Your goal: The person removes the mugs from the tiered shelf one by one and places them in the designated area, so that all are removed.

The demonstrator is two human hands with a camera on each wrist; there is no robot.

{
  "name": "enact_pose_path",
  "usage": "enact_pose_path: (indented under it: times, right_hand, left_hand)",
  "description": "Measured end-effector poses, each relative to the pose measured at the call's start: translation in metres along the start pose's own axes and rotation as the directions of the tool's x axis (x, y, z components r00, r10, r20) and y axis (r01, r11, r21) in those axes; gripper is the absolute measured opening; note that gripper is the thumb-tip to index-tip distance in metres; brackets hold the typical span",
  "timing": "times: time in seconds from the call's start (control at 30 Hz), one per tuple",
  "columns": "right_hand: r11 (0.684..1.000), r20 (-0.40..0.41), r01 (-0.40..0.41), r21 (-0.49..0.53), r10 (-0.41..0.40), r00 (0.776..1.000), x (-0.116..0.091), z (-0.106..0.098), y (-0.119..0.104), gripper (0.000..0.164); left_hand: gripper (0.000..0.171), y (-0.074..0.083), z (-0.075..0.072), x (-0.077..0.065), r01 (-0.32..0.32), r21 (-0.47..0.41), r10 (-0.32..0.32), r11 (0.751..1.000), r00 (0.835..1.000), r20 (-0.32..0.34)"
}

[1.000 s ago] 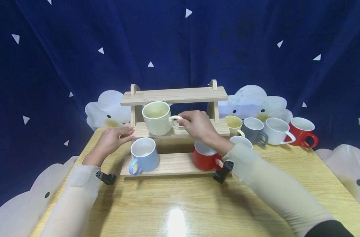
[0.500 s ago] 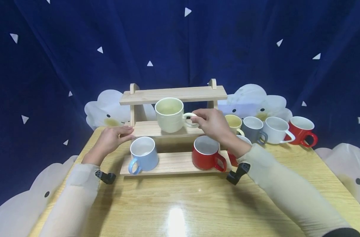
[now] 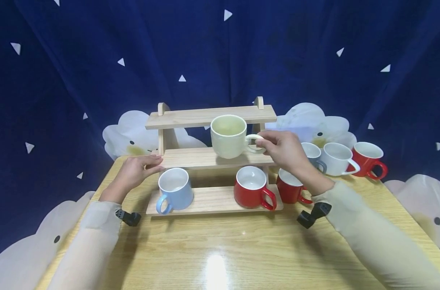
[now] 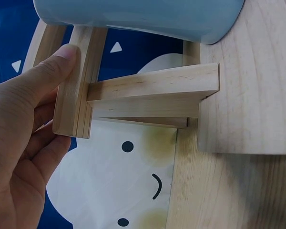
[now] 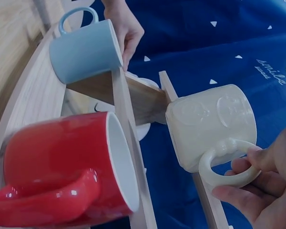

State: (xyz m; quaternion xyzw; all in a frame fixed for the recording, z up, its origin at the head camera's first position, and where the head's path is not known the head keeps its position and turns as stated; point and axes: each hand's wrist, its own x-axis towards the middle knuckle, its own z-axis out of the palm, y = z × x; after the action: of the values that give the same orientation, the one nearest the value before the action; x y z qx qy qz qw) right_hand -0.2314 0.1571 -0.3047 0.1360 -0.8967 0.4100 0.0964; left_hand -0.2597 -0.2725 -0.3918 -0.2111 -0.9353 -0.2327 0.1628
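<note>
My right hand [image 3: 286,150] pinches the handle of a cream mug [image 3: 228,139], also large in the right wrist view, where raised shapes show on its side. The mug is upright, close over the right half of the middle board of a wooden shelf rack [image 3: 191,158]. At that board's left end, my left hand [image 3: 134,174] grips the wood; the left wrist view has its thumb [image 4: 66,51] on one face and fingers curled behind. On the bottom board, a light blue mug [image 3: 176,189] sits at the left and a red mug [image 3: 250,188] at the right.
Another red mug [image 3: 289,187] stands just right of the rack. Behind my right wrist, a grey-blue mug [image 3: 311,152], a white mug [image 3: 336,161] and a red mug [image 3: 366,161] stand in a row on the table [image 3: 191,245]. A blue curtain [image 3: 205,48] hangs behind.
My right hand has carried the cream mug rightward along the middle board and slightly up. The hand now covers the yellow mug. My left hand has kept its place.
</note>
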Motion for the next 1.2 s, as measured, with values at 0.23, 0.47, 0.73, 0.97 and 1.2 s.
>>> enact_pose_path:
  times: [0.23, 0.47, 0.73, 0.97, 1.2]
  right_hand:
    - [1.0, -0.035, 0.009, -0.001, -0.009, 0.999, -0.007, -0.015, 0.009, 0.032]
    - [1.0, -0.067, -0.002, -0.006, 0.001, 0.998, -0.015, -0.029, 0.017, 0.03]
    - [0.996, -0.075, -0.085, 0.008, 0.086, 0.994, -0.024, -0.046, 0.028, 0.035]
    - [0.994, -0.095, -0.107, -0.016, 0.105, 0.99, -0.032, -0.06, 0.036, 0.04]
    - [0.996, -0.126, -0.09, -0.019, 0.087, 0.988, -0.039, -0.072, 0.045, 0.039]
  left_hand:
    - [0.038, 0.003, -0.001, -0.001, 0.0, 0.002, 0.0, 1.0, 1.0, 0.001]
    - [0.04, 0.003, -0.001, -0.001, 0.014, -0.004, -0.014, 1.0, 1.0, 0.014]
    - [0.039, 0.003, -0.001, 0.0, 0.008, 0.0, -0.008, 1.0, 1.0, 0.011]
    - [0.039, 0.003, -0.002, 0.0, 0.007, 0.002, -0.007, 1.0, 1.0, 0.013]
    - [0.039, 0.004, -0.002, 0.0, 0.011, 0.0, -0.011, 1.0, 1.0, 0.009]
